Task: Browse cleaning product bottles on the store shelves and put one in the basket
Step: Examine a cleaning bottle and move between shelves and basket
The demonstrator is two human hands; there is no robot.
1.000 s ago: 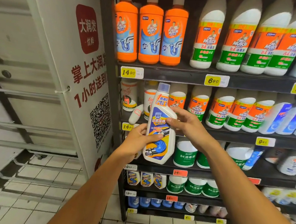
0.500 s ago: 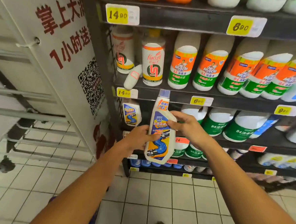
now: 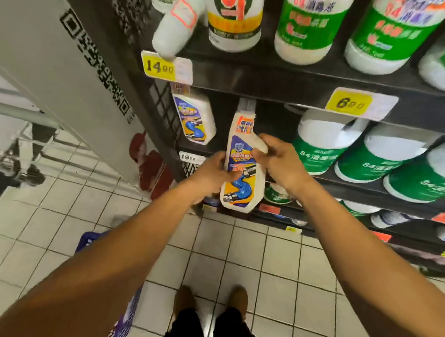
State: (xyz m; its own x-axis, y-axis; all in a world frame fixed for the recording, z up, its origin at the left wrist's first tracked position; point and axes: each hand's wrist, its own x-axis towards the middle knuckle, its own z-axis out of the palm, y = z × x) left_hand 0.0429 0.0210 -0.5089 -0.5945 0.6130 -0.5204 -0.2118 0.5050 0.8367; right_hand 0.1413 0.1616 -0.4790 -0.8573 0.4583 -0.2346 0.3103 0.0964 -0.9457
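Holding a white plastic drain-cleaner bottle (image 3: 242,167) upright in front of the dark store shelves (image 3: 275,80), above the white tiled floor (image 3: 237,248). Showing a tall narrow neck, an orange neck label, and a purple-and-yellow front label picturing a blue pipe. Left hand (image 3: 210,172) wrapping its grip around the bottle's lower left side; right hand (image 3: 279,161) pinching the bottle's upper right shoulder. Blue plastic basket (image 3: 126,317) peeking out low, beneath the left forearm.

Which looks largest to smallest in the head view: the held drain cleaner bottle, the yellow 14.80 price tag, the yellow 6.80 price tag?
1. Held drain cleaner bottle, clearly largest.
2. The 6.80 price tag and the 14.80 price tag look alike; not ranked.
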